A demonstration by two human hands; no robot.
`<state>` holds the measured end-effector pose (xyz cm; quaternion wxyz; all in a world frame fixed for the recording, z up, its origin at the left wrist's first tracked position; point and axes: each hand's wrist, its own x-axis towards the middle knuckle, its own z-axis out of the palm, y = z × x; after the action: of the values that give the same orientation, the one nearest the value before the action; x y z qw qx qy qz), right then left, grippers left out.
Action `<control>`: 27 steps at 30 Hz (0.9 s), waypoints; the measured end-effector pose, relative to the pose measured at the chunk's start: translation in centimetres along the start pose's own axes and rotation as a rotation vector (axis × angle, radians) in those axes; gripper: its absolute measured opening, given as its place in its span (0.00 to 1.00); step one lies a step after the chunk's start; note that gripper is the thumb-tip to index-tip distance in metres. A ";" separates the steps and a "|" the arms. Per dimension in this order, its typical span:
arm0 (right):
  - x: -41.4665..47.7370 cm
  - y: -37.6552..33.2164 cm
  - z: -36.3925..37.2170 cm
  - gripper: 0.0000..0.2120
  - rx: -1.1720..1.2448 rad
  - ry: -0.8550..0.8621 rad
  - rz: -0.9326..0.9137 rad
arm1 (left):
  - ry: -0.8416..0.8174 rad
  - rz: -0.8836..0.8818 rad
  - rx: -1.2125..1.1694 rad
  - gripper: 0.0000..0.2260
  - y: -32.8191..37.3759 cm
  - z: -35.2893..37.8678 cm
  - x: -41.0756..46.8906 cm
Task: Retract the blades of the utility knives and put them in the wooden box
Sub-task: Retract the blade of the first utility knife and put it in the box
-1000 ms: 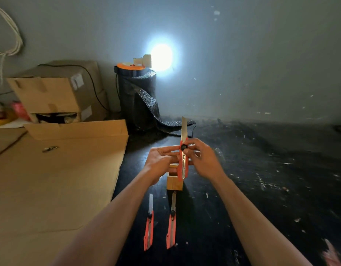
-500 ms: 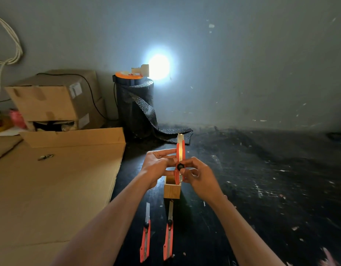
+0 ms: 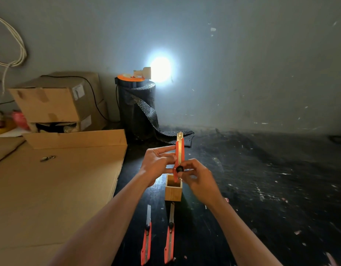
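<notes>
I hold an orange utility knife [image 3: 180, 153] upright over the open wooden box [image 3: 173, 192]. My left hand [image 3: 157, 166] grips the knife's body from the left. My right hand [image 3: 197, 175] pinches the black slider knob low on the handle. Only a short stub of blade shows above the orange casing. Two more orange utility knives lie on the dark floor in front of the box, one on the left [image 3: 146, 238] and one on the right [image 3: 170, 235], each with its blade extended toward the box.
A flat cardboard sheet [image 3: 50, 189] covers the floor on the left, with stacked cardboard boxes [image 3: 56, 104] behind it. A black roll of mesh material [image 3: 137, 108] stands by the wall under a bright lamp [image 3: 146, 72]. Dark floor lies to the right.
The long blade has slid down into the orange handle as my right thumb pulled the knob down. The knife has dropped a little toward the box.
</notes>
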<state>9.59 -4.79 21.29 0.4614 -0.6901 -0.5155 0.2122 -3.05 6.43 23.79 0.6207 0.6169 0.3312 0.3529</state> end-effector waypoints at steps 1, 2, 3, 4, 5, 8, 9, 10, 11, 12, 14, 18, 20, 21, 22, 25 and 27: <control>0.0 0.0 0.1 0.08 0.006 0.015 0.012 | -0.002 0.000 0.002 0.16 0.0 0.0 0.1; 0.0 -0.1 0.1 0.10 0.018 0.028 0.019 | -0.006 0.001 0.002 0.15 0.0 0.0 0.1; 0.0 -0.1 0.2 0.12 0.027 0.033 0.019 | -0.007 0.004 0.002 0.15 0.0 0.0 0.1; -0.1 -0.2 0.3 0.14 0.029 0.030 0.010 | -0.006 0.007 0.003 0.15 0.1 0.1 0.1; -0.2 -0.3 0.3 0.15 0.018 0.023 -0.006 | -0.006 0.012 0.007 0.15 0.1 0.1 0.1; -0.3 -0.3 0.4 0.13 -0.028 0.024 -0.056 | -0.004 0.028 0.021 0.15 0.3 0.1 0.1; -0.2 -0.3 0.5 0.11 -0.027 0.035 -0.050 | -0.007 0.030 0.024 0.15 0.3 0.1 0.2; -0.1 -0.3 0.6 0.10 -0.017 0.053 -0.031 | -0.009 0.032 0.025 0.15 0.3 0.1 0.2; 0.0 -0.3 0.7 0.10 -0.001 0.075 -0.008 | -0.011 0.031 0.023 0.16 0.2 0.1 0.3; 0.1 -0.3 0.7 0.11 0.014 0.094 0.010 | -0.013 0.030 0.019 0.16 0.2 0.2 0.3; 0.1 -0.4 0.7 0.15 0.022 0.108 0.014 | -0.012 0.027 0.004 0.15 0.2 0.2 0.3; 0.0 -0.6 0.3 0.13 -0.002 0.057 -0.056 | -0.004 0.038 -0.006 0.14 0.2 0.1 0.5; 0.1 -0.5 0.2 0.11 -0.007 0.060 -0.058 | -0.005 0.043 -0.008 0.15 0.3 0.0 0.6; 0.2 -0.5 0.3 0.10 0.009 0.071 -0.046 | -0.008 0.044 -0.006 0.15 0.3 0.1 0.6; 0.3 -0.5 0.3 0.09 0.028 0.083 -0.030 | -0.013 0.042 -0.010 0.14 0.4 0.1 0.6; 0.4 -0.5 0.2 0.12 0.055 0.093 -0.026 | -0.025 0.030 -0.031 0.13 0.5 0.3 0.6; 0.4 -0.3 0.1 0.13 0.039 0.065 -0.048 | -0.016 0.035 -0.035 0.13 0.4 0.3 0.7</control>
<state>9.46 -4.34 21.57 0.4964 -0.6749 -0.5124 0.1883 -2.42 6.82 24.23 0.6277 0.6144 0.3093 0.3644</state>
